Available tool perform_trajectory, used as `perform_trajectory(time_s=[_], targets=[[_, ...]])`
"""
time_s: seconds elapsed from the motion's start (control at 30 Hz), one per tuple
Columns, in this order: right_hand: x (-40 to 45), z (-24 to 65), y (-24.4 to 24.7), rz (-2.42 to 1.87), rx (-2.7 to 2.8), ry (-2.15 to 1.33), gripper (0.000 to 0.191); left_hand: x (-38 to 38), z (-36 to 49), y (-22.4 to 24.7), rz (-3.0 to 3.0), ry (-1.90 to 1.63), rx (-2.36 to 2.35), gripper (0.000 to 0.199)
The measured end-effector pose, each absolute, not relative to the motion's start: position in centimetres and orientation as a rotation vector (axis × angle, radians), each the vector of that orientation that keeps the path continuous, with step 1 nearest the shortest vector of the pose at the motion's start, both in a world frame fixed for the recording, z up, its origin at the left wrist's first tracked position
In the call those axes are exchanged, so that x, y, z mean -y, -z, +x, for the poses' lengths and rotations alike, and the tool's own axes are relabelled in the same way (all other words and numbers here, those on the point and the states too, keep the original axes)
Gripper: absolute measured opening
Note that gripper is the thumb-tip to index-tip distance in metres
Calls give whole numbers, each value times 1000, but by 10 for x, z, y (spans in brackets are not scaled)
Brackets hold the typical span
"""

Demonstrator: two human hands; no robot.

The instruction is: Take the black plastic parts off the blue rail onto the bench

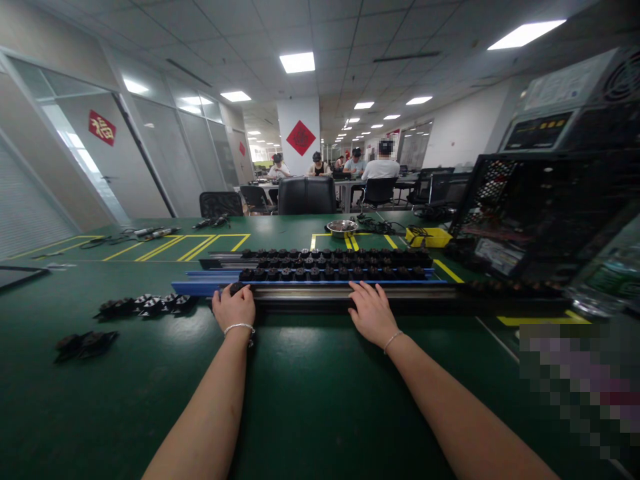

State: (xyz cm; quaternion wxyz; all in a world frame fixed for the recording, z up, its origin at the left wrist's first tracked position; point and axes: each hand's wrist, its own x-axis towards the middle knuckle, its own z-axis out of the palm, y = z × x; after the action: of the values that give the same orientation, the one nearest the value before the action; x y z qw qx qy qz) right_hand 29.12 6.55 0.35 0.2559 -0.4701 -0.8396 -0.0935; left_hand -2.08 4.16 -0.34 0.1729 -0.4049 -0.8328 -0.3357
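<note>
My left hand [234,310] is closed around a small black socket module [236,288] at the left end of the nearest long metal rail [300,293]. Fingers partly hide that module. My right hand [371,313] rests on the same rail further right, its fingers spread and flat. Just beyond lie blue rails [197,287] and a row of black socket modules [314,273], with another row behind it. Loose modules [150,304] form a cluster left of my left hand, and a smaller black pile [86,345] sits nearer the left edge.
Across the green table [300,400] stand a metal bowl [342,228], a yellow tray [428,237] and dark cables. An opened computer case [545,213] rises at the right, near a plastic bottle [613,287]. Several people sit at tables further back.
</note>
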Motion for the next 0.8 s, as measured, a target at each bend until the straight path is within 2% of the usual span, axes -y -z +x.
perform_trajectory(time_s=[0.8], targets=[[-67, 291, -1, -1252, 2273, 265, 22, -34, -20, -7, -1007, 1014, 2516, 39]])
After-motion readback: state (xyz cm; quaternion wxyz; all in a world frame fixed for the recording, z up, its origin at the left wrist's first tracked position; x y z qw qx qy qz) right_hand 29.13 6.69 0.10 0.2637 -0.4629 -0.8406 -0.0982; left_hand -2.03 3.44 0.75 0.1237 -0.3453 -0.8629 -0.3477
